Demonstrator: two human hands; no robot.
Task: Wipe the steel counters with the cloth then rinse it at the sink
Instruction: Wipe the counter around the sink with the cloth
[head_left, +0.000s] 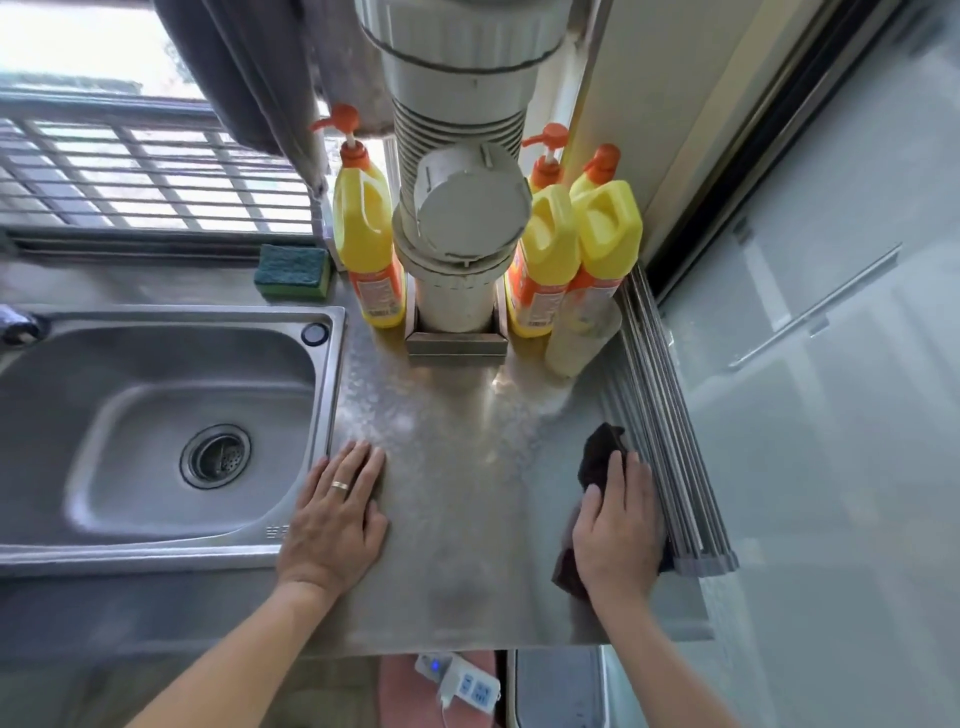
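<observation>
The brushed steel desk (447, 467) fills the middle of the view, with the pressed steel sink basin (156, 415) set into it on the left and a rolled-up rack of grey steel rods (660, 415) laid along its right edge. Against the back wall a wide white plastic pipe (457, 208) is flanked by three yellow detergent bottles with orange pump tops (363, 234); a green and blue scouring sponge (293, 271) is seen behind the sink.

The left hand (337, 514) is laid flat on the desk beside the sink rim, fingers straight, nothing held. The dark, soft wiping cloth (597, 462) is pressed onto the desk near the rack by the right hand (618, 525), whose fingers are spread flat over it rather than curled round it.

The cloth is judged light, limp and probably damp, so it would bunch and fold if pushed from one edge. It is best controlled under a flat palm for wiping and gathered at its middle for carrying to the sink.
</observation>
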